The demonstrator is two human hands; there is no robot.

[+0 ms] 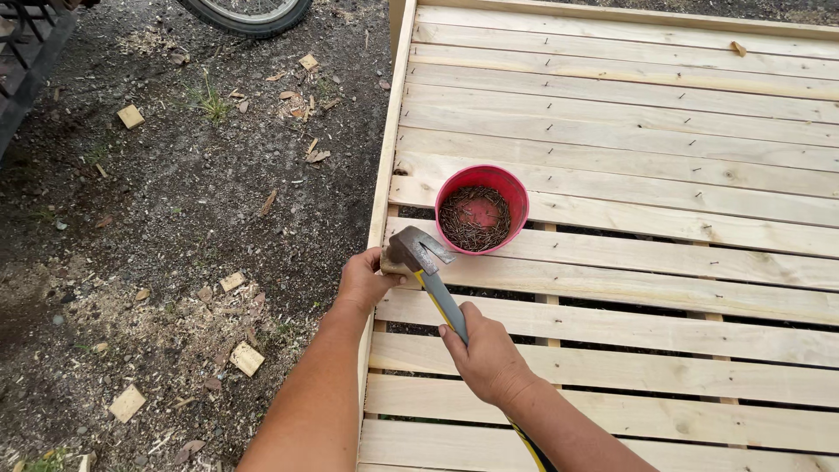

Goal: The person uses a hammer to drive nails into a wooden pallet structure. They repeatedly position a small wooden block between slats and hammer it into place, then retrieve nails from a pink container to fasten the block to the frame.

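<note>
My right hand grips the grey and yellow handle of a hammer, whose steel head rests over the left edge of a wooden slat panel. At that same edge, just under the hammer head, my left hand pinches something against a slat; the thing itself is hidden. A red bowl full of small dark nails stands on the slats just beyond the hammer head.
The panel of pale planks fills the right side, with gaps between the nearer slats and nail heads in the farther ones. Dirt ground lies to the left, strewn with wood offcuts and sawdust. A tyre shows at the top.
</note>
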